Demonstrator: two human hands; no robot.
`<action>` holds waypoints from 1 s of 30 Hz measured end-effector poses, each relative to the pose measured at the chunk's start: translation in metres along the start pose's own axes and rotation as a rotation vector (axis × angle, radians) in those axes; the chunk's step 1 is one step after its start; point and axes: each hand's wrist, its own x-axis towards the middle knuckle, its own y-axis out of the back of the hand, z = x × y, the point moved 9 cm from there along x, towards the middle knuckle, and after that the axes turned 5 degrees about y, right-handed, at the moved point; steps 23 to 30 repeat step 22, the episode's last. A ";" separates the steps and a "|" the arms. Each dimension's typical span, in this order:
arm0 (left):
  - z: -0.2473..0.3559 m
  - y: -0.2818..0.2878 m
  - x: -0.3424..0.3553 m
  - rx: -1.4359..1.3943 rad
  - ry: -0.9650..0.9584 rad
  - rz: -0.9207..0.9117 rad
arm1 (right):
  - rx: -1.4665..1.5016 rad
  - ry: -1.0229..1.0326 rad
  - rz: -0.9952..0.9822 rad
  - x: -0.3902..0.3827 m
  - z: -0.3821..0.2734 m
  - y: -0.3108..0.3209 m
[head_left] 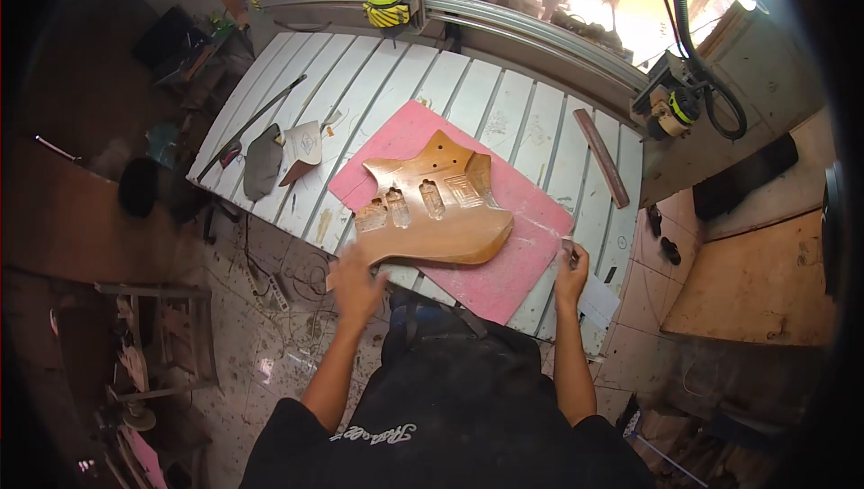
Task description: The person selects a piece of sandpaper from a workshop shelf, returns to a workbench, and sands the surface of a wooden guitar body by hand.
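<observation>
An electric guitar body (405, 228) of amber-brown glossy wood, with routed pockets and several small holes, lies flat on a pink foam sheet (486, 296). My left hand (357, 289) is at the body's near left edge, fingers apart and slightly blurred; whether it touches the wood I cannot tell. Beyond the pink sheet's right corner, my right hand (571, 278) is closed with its fingertips together. What it pinches, if anything, is too small to make out. Beside that wrist lies a pale sheet of paper (598, 302) at the table edge.
The white slatted table (513, 111) carries a reddish bar (601, 158) at right. At left are grey abrasive sheet (264, 163), a curled beige sheet (302, 149) and a long dark rod (261, 120). A metal rail with a power tool (385, 3) spans the back.
</observation>
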 end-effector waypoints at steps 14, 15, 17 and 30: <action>0.045 0.075 -0.012 -0.877 0.121 0.036 | 1.086 -0.768 -0.927 -0.138 -0.118 -0.156; 0.076 0.068 -0.007 -0.952 0.077 -0.064 | 1.159 -0.899 -0.997 -0.153 -0.125 -0.164; 0.118 0.069 0.000 -1.038 0.008 -0.156 | 1.148 -0.949 -1.000 -0.164 -0.129 -0.175; 0.142 0.071 0.013 -1.003 -0.017 -0.343 | 1.212 -0.930 -0.937 -0.173 -0.142 -0.179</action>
